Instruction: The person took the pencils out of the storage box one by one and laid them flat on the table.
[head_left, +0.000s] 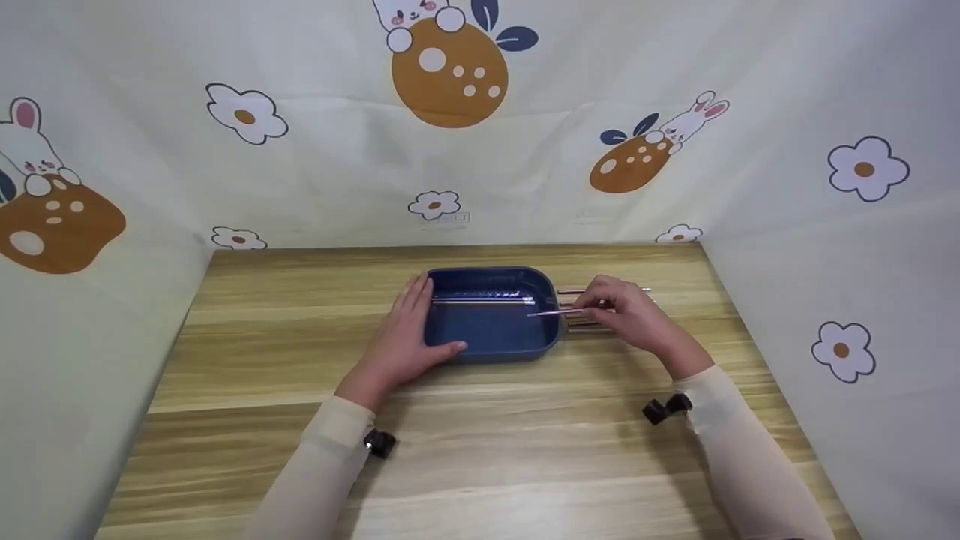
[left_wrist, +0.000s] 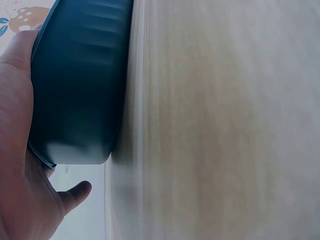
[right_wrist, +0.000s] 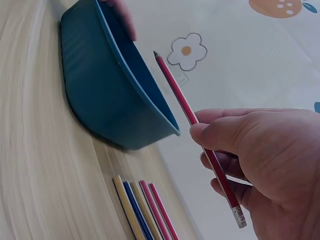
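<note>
A dark blue rectangular bin (head_left: 480, 331) stands on the table. My left hand (head_left: 403, 330) rests on its left end, fingers lying straight along the rim and thumb over the front rim. In the left wrist view that hand spreads along the bin's outer side (left_wrist: 75, 95), one finger sticking out past it. My right hand (head_left: 626, 311) pinches a red pencil (right_wrist: 181, 99) between thumb and fingers, its sharpened tip over the bin's right end and its eraser end by the palm. Inside the bin, gold-toned pencils (head_left: 484, 301) lie lengthwise toward the far wall.
Several more pencils (right_wrist: 153, 205), in yellow, blue and red, lie side by side on the table right of the bin, partly under my right hand. A pale printed curtain (head_left: 330, 187) walls in the wooden table (head_left: 517, 435) at the back and both sides.
</note>
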